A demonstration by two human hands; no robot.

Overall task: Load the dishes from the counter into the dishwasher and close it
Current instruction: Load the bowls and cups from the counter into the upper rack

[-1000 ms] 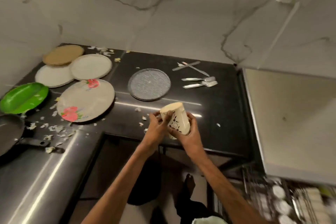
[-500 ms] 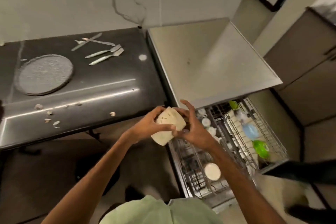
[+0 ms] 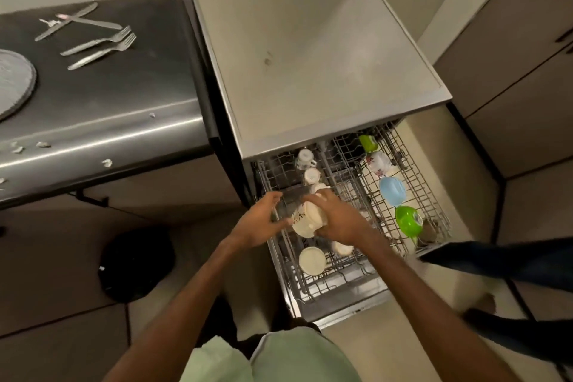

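Head view: right hand (image 3: 338, 220) grips cup (image 3: 305, 222) over rack (image 3: 347, 170); left hand (image 3: 257, 226) relaxed beside

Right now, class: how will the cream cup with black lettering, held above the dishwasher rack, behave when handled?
The cream cup with black lettering looks rigid and smooth, so it is probably slippery and chip-prone against the wire rack. Round-sided, it may roll if laid down.

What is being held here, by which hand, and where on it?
The right hand grips the cream cup round its side wall, over the dishwasher rack. The left hand is open, fingertips by the cup's lettered side.
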